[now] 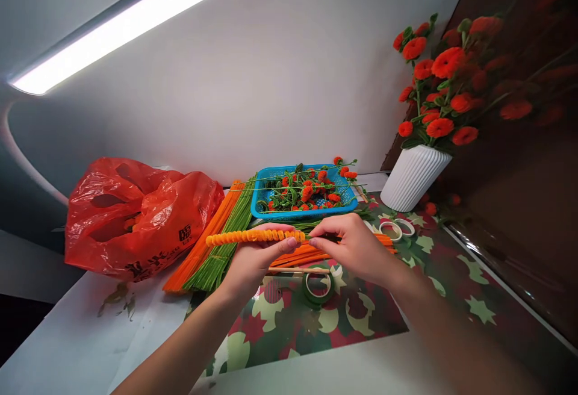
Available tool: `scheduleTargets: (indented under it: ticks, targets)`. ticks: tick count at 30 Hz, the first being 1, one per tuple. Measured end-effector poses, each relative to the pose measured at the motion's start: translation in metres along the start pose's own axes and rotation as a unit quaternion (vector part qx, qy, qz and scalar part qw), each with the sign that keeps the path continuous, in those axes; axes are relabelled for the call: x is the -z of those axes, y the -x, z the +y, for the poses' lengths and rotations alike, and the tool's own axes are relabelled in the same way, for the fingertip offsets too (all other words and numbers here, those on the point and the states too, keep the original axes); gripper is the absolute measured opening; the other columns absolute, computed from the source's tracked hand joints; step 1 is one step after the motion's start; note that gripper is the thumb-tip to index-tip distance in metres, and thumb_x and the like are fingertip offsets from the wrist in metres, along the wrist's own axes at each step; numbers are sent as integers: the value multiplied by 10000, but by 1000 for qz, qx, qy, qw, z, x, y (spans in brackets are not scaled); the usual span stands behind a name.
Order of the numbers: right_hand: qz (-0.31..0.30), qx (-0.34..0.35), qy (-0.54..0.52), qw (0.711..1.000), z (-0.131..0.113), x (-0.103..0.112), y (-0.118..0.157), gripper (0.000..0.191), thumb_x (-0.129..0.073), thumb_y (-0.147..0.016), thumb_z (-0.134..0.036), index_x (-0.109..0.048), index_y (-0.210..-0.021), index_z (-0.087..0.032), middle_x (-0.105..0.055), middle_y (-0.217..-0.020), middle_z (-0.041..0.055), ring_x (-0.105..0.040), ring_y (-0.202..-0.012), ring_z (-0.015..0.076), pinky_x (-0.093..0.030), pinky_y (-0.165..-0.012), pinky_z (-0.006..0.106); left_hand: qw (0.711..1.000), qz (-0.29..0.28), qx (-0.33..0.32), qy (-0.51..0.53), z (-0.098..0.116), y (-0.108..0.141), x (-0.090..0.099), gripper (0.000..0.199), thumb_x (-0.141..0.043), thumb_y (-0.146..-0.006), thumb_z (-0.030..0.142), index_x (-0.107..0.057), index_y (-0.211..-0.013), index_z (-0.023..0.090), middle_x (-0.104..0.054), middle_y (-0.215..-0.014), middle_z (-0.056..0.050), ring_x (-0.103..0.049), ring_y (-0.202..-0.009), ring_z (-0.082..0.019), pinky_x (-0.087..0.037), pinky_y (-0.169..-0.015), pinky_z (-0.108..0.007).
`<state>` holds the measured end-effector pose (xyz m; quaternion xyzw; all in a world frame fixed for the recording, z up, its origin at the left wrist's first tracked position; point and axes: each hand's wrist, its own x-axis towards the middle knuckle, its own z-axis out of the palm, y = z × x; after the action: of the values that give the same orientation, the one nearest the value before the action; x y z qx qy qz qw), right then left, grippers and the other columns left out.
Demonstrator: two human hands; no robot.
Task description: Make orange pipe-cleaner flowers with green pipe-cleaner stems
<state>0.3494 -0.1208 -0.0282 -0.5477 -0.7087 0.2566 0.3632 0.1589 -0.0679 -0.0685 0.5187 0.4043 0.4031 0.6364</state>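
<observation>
An orange coiled pipe cleaner [253, 236] lies level across the fingers of my left hand [259, 256], whose thumb presses on it near its right end. My right hand [350, 241] is pinched closed just beyond that end. A bit of something thin and dark shows at its fingers, but I cannot make out what it is. Below the hands, a roll of green tape [318, 286] rests on the patterned mat. Loose orange pipe cleaners [295, 258] and a thin wooden stick [289, 270] lie behind the hands.
A blue basket [303, 214] holds small orange flowers on green stems. Left of it are bundles of green [226, 250] and orange pipe cleaners [205, 238], then a red plastic bag [135, 220]. White tape rolls [392, 231] and a white vase [413, 178] of flowers stand right.
</observation>
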Motion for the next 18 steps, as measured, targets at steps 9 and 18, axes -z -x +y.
scheduleTargets:
  ticks: [9, 18]
  targets:
    - [45, -29, 4, 999, 8, 2, -4, 190, -599, -841, -272, -720, -732, -175, -696, -701, 19, -598, -653, 152, -406, -553, 237, 988, 46, -44, 143, 6, -5, -4, 398, -788, -674, 416, -690, -939, 135, -690, -693, -13, -660, -593, -120, -538, -565, -198]
    - [30, -42, 7, 999, 15, 2, -6, 209, -577, -843, -272, -706, -721, -162, -688, -696, 25, -589, -645, 154, -396, -554, 243, 981, 71, -89, 156, 8, -9, -1, 263, -805, -672, 343, -730, -797, 124, -719, -735, -38, -643, -543, -91, -554, -569, -179]
